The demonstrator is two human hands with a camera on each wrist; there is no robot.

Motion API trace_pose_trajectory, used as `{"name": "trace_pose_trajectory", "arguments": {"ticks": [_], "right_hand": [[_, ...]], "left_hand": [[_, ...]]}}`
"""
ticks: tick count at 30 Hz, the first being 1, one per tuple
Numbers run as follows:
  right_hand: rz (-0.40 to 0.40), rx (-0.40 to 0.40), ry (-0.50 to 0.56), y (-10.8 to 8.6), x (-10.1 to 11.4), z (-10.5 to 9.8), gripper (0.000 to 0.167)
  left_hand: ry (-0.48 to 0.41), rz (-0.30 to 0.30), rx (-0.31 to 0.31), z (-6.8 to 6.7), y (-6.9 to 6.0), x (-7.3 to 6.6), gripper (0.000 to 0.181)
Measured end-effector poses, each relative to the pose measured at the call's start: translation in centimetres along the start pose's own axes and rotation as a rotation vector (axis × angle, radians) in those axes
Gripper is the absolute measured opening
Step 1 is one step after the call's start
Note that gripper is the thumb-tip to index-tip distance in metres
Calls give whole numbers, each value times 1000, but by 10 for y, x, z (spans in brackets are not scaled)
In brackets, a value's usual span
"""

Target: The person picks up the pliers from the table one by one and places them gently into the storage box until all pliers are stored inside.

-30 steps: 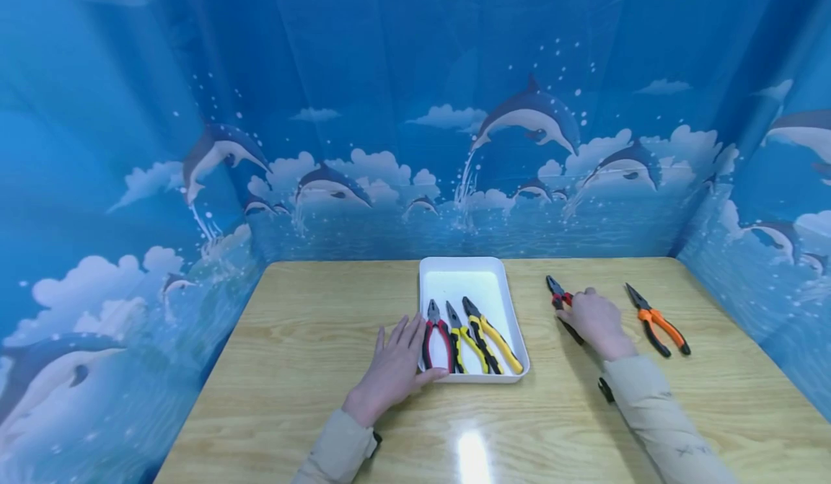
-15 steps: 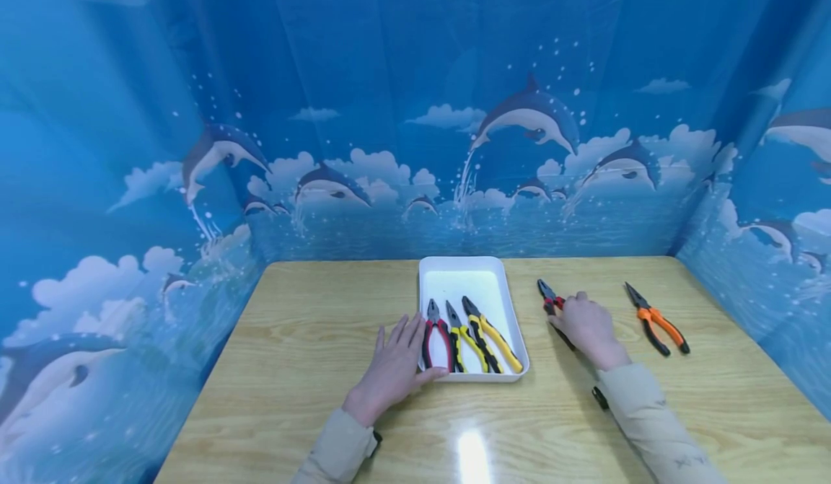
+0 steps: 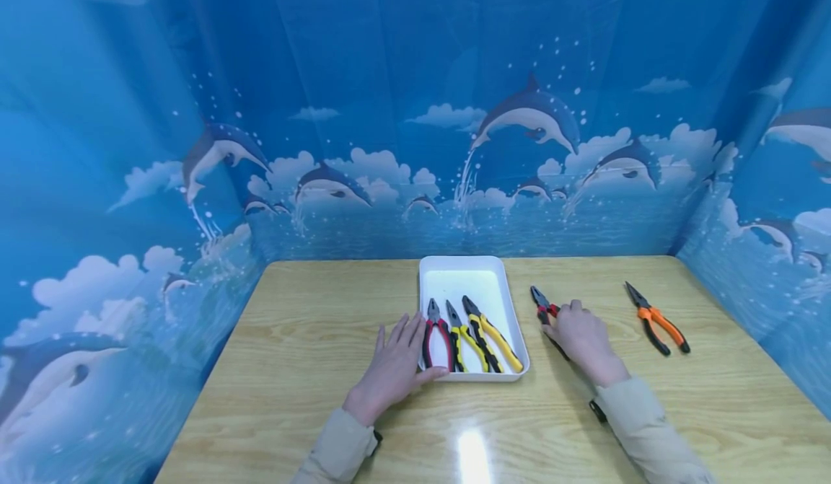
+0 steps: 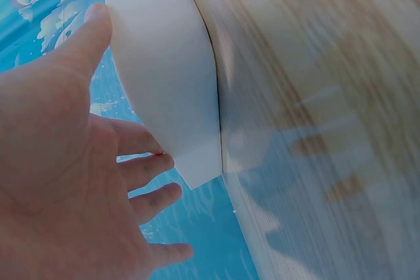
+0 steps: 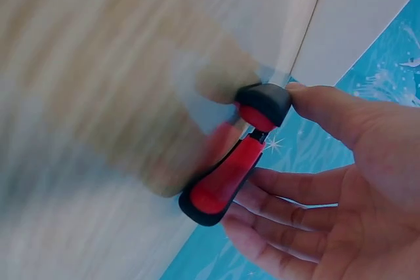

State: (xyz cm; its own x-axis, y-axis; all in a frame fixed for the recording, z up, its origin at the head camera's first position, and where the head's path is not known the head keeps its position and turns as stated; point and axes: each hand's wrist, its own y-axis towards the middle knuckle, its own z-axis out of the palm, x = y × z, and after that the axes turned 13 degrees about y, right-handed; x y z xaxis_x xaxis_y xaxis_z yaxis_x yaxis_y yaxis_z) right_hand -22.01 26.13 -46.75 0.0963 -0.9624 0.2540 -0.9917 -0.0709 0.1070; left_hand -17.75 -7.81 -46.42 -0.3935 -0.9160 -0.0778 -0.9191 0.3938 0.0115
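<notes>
My left hand (image 3: 389,368) lies along the left front corner of a white tray (image 3: 461,264), its fingers spread and fairly straight. In the left wrist view, the thumb and index finger touch the tray wall (image 4: 164,63). Three pliers lie side by side in the tray: a red-and-black pair (image 3: 428,350), a slim yellow-and-black pair (image 3: 457,340) and a larger yellow-and-black pair (image 3: 500,343). Right of the tray, my right hand (image 3: 584,340) holds red-and-black combination pliers (image 3: 542,302) by the handles, the head pointing away to the left. The right wrist view shows their handle ends (image 5: 223,181) between thumb and fingers.
Orange-and-black long-nose pliers (image 3: 654,319) lie on the wooden table (image 3: 311,311) to the right of my right hand. A blue dolphin-print curtain (image 3: 402,109) stands behind the table and along both sides.
My right hand has moved left toward the tray together with the red-and-black pliers. The left hand, the tray and the other pliers stay in place.
</notes>
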Motion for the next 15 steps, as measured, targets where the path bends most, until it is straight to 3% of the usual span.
{"name": "trace_pose_trajectory", "arguments": {"ticks": [7, 12, 15], "right_hand": [[-29, -30, -19, -11, 8, 0, 52], [-2, 5, -19, -14, 13, -1, 52], [35, 64, -24, -13, 15, -3, 54]], "left_hand": [[0, 9, -2, 0, 0, 0, 96], [3, 10, -2, 0, -1, 0, 96], [0, 13, -6, -1, 0, 1, 96]]}}
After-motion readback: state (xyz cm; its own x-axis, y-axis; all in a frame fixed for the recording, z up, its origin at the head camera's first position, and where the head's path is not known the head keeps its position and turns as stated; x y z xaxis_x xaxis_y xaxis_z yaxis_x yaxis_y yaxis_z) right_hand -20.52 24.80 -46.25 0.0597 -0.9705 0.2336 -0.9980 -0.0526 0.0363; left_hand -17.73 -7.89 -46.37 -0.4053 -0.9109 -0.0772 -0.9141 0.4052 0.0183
